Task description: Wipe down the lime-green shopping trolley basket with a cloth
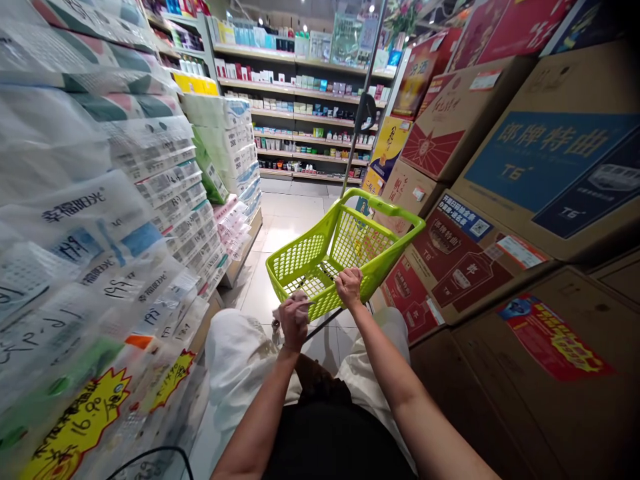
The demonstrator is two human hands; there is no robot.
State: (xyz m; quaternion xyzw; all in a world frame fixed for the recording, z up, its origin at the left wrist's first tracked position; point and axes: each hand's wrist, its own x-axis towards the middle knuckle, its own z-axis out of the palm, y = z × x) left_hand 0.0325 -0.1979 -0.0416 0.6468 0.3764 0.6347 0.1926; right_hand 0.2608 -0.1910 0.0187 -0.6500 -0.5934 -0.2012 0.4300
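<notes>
at the basket (385, 267), your right hand (349, 287) clamps on; your left hand (291, 324) clutches cloth (301, 309) whose folds may snag.

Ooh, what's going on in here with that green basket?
Someone is in a shop aisle, with the right hand closed on the near rim of the green basket. The left hand holds a crumpled cloth or tissue by the basket's near corner. Wrapped packs are piled on the left, cardboard boxes on the right, and stocked shelves stand ahead.
</notes>
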